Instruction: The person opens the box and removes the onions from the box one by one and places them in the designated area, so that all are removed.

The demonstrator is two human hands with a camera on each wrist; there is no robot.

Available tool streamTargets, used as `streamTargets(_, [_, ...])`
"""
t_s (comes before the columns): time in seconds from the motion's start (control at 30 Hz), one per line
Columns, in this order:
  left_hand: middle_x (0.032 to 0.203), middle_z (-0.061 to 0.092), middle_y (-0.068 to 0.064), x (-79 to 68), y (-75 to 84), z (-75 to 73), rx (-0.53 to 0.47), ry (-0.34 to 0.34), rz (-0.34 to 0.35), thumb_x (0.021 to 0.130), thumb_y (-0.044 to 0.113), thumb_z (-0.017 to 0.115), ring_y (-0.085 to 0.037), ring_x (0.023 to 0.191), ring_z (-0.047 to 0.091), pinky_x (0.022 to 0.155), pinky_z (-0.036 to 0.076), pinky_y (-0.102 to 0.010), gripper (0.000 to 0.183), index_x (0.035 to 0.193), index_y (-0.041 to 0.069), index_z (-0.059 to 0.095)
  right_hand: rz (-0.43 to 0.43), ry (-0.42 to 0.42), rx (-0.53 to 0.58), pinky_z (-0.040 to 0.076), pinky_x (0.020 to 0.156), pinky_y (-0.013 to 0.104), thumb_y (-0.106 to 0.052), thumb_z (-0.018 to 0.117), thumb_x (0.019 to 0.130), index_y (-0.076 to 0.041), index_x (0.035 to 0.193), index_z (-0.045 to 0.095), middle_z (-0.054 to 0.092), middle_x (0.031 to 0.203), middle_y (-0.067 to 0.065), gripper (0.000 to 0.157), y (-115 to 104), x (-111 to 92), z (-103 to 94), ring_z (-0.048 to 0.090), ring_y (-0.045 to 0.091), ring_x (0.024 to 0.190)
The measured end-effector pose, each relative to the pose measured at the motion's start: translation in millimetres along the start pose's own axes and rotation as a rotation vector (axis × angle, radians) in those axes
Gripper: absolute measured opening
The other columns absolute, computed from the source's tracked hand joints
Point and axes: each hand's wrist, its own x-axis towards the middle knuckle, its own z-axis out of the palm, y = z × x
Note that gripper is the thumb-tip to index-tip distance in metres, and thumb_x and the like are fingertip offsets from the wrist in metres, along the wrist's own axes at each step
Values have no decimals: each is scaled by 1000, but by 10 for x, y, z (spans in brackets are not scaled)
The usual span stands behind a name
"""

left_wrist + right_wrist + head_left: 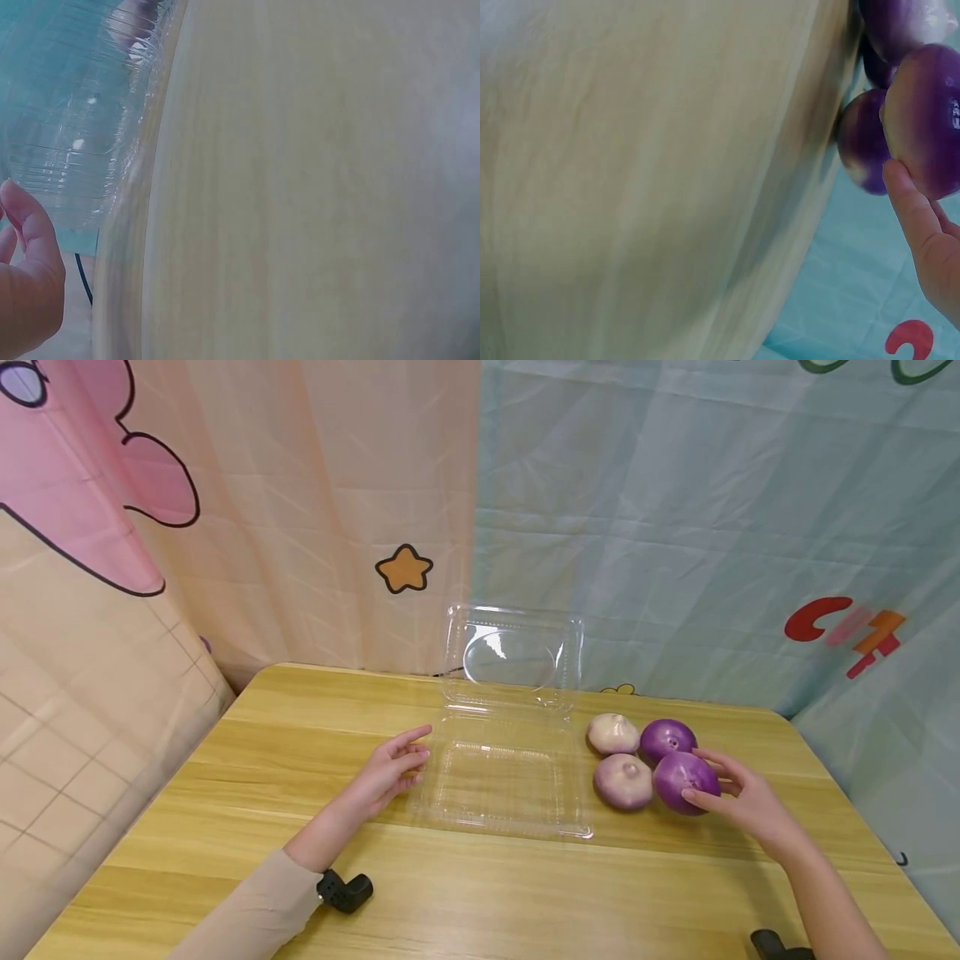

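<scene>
My right hand point(750, 802) grips a purple onion point(686, 783), thumb at its front and fingers at its far right side. In the right wrist view this held onion point(930, 120) is in front of another purple onion point(864, 142). Beside it in the head view are a second purple onion point(667, 741) and two paler onions, one at the back point(612, 734) and one at the front point(624, 782). A clear plastic clamshell box point(501, 829) lies with its lid point(513, 662) raised. My left hand point(388, 772) is at the box's left edge, index finger extended; contact is unclear.
The wooden table point(480, 893) ends at a back edge just behind the box and onions. A printed curtain point(637, 527) hangs behind it. Black wrist devices are on the left wrist point(345, 892) and near the right forearm point(776, 946).
</scene>
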Motion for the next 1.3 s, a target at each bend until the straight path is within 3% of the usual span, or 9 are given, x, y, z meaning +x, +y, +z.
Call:
streamTargets(0.3, [102, 45, -5, 7, -2, -6, 3, 6, -7, 95, 6, 50, -8, 73, 46, 61, 45, -15, 53, 144, 3, 31, 11, -3, -35, 49, 71, 26, -24, 66, 88, 2, 139, 35, 40, 130, 33, 66, 175, 45, 8, 50, 46, 107])
streamTargets(0.63, [104, 46, -7, 11, 0, 2, -12, 4, -6, 95, 6, 49, -7, 71, 46, 60, 44, -15, 52, 144, 3, 31, 20, -32, -42, 50, 80, 40, -26, 66, 88, 1, 141, 33, 35, 134, 34, 68, 275, 95, 22, 47, 50, 111])
streamTargets(0.83, [104, 45, -7, 11, -11, -1, -19, 10, -12, 96, 6, 49, -8, 73, 46, 61, 45, -16, 52, 144, 3, 32, 32, -32, -29, 49, 78, 34, -26, 67, 87, 1, 141, 32, 38, 131, 34, 70, 251, 103, 42, 47, 48, 111])
streamTargets(1.03, [100, 44, -4, 5, 2, 7, -23, 14, -18, 96, 6, 49, -9, 74, 46, 62, 45, -15, 51, 143, 3, 32, 30, -43, -21, 48, 81, 39, -25, 68, 86, 1, 142, 30, 35, 134, 34, 72, 252, 108, 52, 44, 50, 113])
streamTargets(1.3, [100, 45, -3, 18, 1, 8, -8, 23, -16, 95, 4, 50, -11, 76, 46, 63, 45, -17, 51, 143, 2, 33, 26, -38, -14, 48, 74, 24, -24, 68, 86, 1, 141, 30, 35, 135, 32, 72, 264, 110, 55, 45, 49, 113])
